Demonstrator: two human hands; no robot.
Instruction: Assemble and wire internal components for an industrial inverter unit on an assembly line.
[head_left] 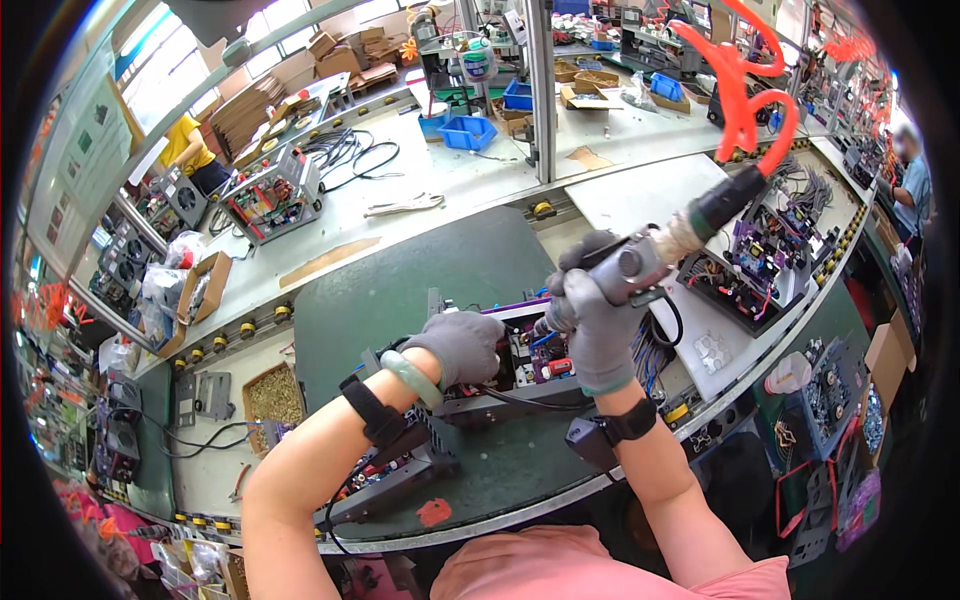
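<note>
My right hand (600,330), in a grey glove, is wrapped around an air screwdriver (632,268). The tool slants down to the left, its tip inside an open metal chassis (530,405) that holds circuit boards and wires. A coiled orange hose (738,95) runs up from its back end. At the left part of the same chassis is my left hand (455,345), also gloved, its fingers curled closed. Whatever those fingers grip is hidden beneath the hand. The chassis rests on a dark green work board (390,290).
Another open chassis (760,260) sits on a white board to the right. Left of the green board are a carton of small parts (275,400) and pliers (240,482). Beyond stand a metal case (270,195) and a blue bin (468,132). A co-worker (190,150) is at far left.
</note>
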